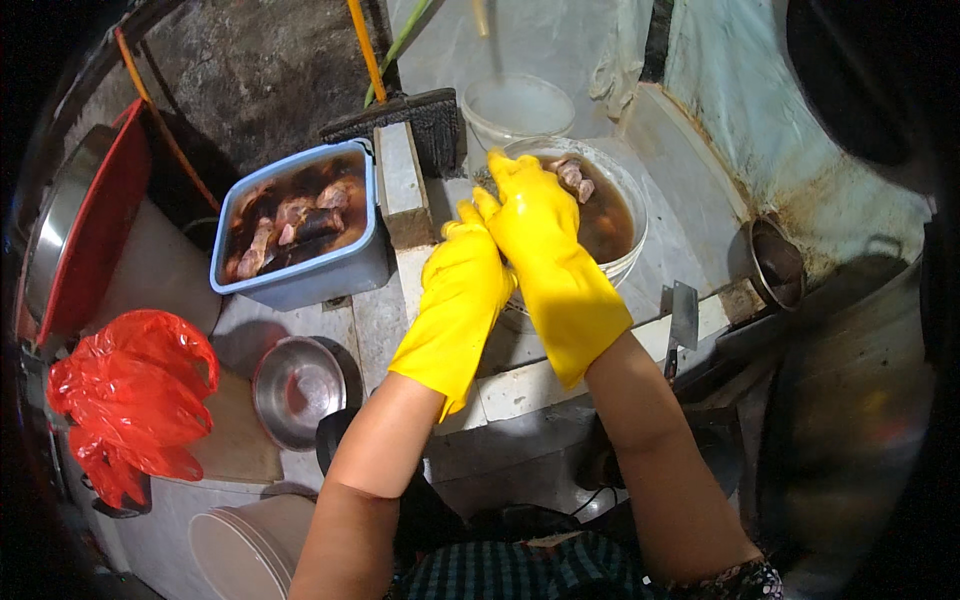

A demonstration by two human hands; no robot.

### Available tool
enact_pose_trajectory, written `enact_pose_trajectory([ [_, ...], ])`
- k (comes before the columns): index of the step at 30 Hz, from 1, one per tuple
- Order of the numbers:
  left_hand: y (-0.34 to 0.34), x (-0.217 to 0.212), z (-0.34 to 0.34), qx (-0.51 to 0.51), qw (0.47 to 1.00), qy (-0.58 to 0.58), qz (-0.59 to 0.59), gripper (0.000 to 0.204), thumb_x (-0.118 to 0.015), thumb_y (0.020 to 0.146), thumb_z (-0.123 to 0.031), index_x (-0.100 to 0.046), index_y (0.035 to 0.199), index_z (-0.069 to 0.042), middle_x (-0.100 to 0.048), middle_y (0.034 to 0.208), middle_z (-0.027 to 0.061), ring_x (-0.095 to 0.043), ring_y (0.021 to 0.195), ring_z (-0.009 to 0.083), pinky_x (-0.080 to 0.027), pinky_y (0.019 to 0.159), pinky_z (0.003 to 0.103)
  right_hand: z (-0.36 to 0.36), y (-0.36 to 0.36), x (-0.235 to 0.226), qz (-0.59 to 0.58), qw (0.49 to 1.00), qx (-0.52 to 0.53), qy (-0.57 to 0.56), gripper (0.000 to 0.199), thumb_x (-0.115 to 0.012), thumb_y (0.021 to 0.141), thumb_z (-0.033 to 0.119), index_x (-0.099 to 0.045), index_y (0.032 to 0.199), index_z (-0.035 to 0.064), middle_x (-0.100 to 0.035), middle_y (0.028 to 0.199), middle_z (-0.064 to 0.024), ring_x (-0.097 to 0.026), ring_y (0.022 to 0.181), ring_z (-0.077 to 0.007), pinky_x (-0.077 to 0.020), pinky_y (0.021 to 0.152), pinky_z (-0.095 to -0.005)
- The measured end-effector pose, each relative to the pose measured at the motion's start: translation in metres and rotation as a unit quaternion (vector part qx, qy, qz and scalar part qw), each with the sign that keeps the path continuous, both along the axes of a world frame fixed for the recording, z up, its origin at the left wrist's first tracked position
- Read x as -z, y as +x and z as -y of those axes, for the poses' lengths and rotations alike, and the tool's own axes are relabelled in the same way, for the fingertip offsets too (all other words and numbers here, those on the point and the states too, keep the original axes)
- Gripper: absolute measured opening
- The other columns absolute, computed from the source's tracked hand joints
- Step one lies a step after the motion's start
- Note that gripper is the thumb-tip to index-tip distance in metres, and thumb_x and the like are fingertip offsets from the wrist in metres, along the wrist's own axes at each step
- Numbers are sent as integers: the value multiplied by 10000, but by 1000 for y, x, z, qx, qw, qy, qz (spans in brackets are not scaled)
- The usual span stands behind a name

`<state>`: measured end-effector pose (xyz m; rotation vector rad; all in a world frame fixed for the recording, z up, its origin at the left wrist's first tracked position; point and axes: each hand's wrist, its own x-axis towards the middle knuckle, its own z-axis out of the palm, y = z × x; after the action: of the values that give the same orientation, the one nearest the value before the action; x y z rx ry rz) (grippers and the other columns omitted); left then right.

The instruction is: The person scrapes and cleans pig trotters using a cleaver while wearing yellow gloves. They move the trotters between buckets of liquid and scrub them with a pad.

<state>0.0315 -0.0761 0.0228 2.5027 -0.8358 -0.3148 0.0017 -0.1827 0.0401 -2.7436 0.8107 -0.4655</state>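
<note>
Both my hands wear long yellow rubber gloves and meet over the near left rim of a white bucket (pixel 640 215). My left hand (pixel 468 265) is pressed against the side of my right, its fingers partly hidden. The fingers of my right hand (pixel 535 205) reach forward above the bucket and look loosely apart, with nothing seen in them. Brown liquid (pixel 605 225) fills the bucket, and a pale pink piece of meat (pixel 573 178) shows at its far side. To the left, a blue tub (pixel 315 280) holds several meat pieces (pixel 300 215) in dark reddish liquid.
A cleaver (pixel 684 315) lies right of the bucket by the tiled ledge (pixel 520 390). Behind stand another white bucket (pixel 520 105) and a broom (pixel 440 120). At left are a metal bowl (pixel 298 392), a red plastic bag (pixel 140 390) and a red basin (pixel 95 220).
</note>
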Motion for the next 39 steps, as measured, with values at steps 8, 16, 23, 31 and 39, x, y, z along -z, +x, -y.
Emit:
enact_pose_trajectory([
  [8, 22, 21, -1, 8, 1000, -15, 8, 626, -701, 847, -418, -551, 1324, -42, -638, 1313, 251, -628, 1195, 443, -516, 1000, 506, -5, -33, 44, 151, 981, -88, 81, 452, -694, 901, 402, -685, 1280, 156, -685, 1229, -177, -632, 1162, -391, -482, 1011, -495],
  [16, 8, -4, 6, 73, 997, -6, 22, 630, -802, 730, -205, -541, 1289, -74, -648, 1267, 227, -637, 1168, 444, -528, 976, 503, 78, 20, 29, 56, 994, 71, -61, 465, -644, 928, 439, -655, 1285, 141, -672, 1243, -196, -641, 1129, -444, -508, 954, -553],
  [23, 21, 13, -15, 58, 998, -20, 24, 618, -808, 728, -212, -553, 1271, -63, -645, 1270, 237, -635, 1175, 440, -530, 974, 500, 11, -17, 45, 194, 979, -40, 43, 454, -662, 926, 439, -682, 1240, 111, -675, 1272, -186, -598, 1233, -415, -481, 1027, -480],
  [31, 54, 17, -16, 11, 991, -74, -112, 763, -888, 622, -291, -623, 1281, -11, -704, 1203, 244, -688, 1112, 391, -542, 955, 428, 82, -22, 53, -29, 989, 124, 77, 495, -598, 954, 450, -650, 1368, 183, -645, 1347, -232, -622, 1238, -413, -484, 1046, -509],
  [39, 46, 21, 7, 36, 983, -112, -139, 811, -901, 564, -376, -653, 1246, -16, -725, 1147, 244, -697, 1099, 390, -548, 940, 419, 119, -36, 78, -231, 963, -73, 115, 544, -743, 869, 382, -665, 1328, 101, -723, 1187, -211, -679, 1135, -379, -515, 979, -459],
])
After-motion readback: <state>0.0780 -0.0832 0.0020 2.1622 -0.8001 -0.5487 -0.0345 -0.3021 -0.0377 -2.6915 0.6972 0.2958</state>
